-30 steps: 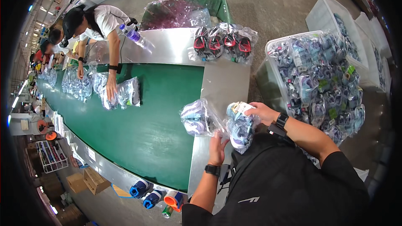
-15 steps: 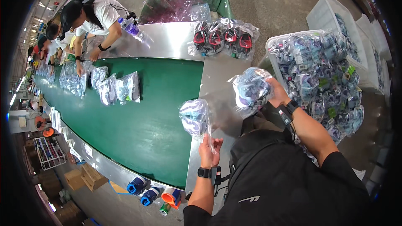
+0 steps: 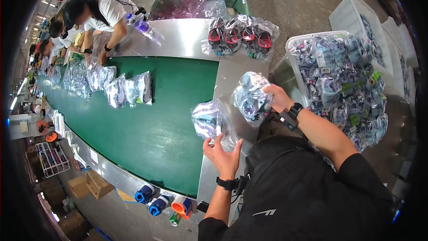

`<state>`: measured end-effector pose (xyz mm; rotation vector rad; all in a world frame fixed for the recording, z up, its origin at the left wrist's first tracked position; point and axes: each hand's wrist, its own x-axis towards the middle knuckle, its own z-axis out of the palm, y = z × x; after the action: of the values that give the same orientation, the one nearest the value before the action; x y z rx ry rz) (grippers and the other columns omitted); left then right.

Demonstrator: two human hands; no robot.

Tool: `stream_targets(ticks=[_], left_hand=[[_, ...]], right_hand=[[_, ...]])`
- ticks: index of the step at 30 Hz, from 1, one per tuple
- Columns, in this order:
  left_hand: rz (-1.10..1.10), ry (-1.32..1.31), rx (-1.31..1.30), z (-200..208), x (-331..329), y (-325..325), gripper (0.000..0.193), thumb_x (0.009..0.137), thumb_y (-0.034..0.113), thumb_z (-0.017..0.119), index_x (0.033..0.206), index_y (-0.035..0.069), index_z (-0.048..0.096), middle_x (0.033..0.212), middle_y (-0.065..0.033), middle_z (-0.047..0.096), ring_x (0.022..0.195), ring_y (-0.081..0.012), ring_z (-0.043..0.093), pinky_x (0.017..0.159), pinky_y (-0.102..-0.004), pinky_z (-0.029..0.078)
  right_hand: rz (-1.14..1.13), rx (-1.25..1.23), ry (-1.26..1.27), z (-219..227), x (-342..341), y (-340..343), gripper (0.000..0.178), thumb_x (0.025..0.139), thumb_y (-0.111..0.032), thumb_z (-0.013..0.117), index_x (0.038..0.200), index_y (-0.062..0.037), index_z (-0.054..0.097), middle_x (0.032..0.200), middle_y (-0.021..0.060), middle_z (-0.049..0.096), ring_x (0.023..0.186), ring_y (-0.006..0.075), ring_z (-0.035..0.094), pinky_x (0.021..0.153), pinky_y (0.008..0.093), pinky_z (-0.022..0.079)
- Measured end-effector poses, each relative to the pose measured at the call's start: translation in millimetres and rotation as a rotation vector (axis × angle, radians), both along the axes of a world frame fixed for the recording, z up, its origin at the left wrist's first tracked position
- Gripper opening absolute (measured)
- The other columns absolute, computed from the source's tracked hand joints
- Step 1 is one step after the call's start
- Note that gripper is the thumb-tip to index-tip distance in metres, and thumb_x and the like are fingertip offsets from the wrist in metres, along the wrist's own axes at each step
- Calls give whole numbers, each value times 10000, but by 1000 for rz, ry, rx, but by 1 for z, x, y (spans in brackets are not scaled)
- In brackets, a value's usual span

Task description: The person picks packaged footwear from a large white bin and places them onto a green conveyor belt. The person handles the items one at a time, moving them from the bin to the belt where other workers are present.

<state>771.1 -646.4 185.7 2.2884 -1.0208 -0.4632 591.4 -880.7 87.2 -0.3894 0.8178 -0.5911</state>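
- Right up close, the right hand (image 3: 280, 98) has a firm grip on a clear plastic bag of pale blue shoes (image 3: 253, 100), held up over the flat silver metal strip (image 3: 226, 80). Some of its fingers are behind the bag.
- Left hand (image 3: 224, 157) is spread wide, thumb out, right at the near side of a clear bag of white-and-purple shoes (image 3: 207, 118). Can't tell if it's touching the loose film.
- That second bag straddles the edge between the metal strip and the smooth green belt (image 3: 160, 143). Loads of bare belt left of it.
- Glare on the plastic makes the shoes tough to read, fwiw.
- To the right, a white plastic bin (image 3: 317, 35) is heaped above its rim with bagged blue and purple shoes; the right forearm hides its near part.
- Behind it, a second white plastic bin (image 3: 347, 11) holds more bags, partly blocked by the heap.
- Farther off, a green-walled bin (image 3: 241, 2) has crinkly clear plastic in it.
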Motion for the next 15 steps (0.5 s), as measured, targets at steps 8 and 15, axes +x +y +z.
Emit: stream_targets(ticks=[8, 15], left_hand=[[64, 446, -269, -28, 25, 0, 119, 912, 96, 666, 981, 8, 624, 934, -67, 653, 877, -166, 617, 832, -330, 487], [275, 902, -170, -90, 168, -5, 161, 919, 72, 656, 1048, -2, 596, 819, -59, 668, 703, -113, 623, 629, -250, 502]], right_hand=[[123, -24, 299, -15, -10, 2, 353, 857, -131, 644, 1174, 11, 576, 1058, 101, 668, 937, 206, 669, 823, 370, 536], [254, -97, 407, -16, -17, -8, 321, 863, -161, 640, 1124, 23, 607, 1009, 111, 672, 894, 201, 660, 773, 359, 530]])
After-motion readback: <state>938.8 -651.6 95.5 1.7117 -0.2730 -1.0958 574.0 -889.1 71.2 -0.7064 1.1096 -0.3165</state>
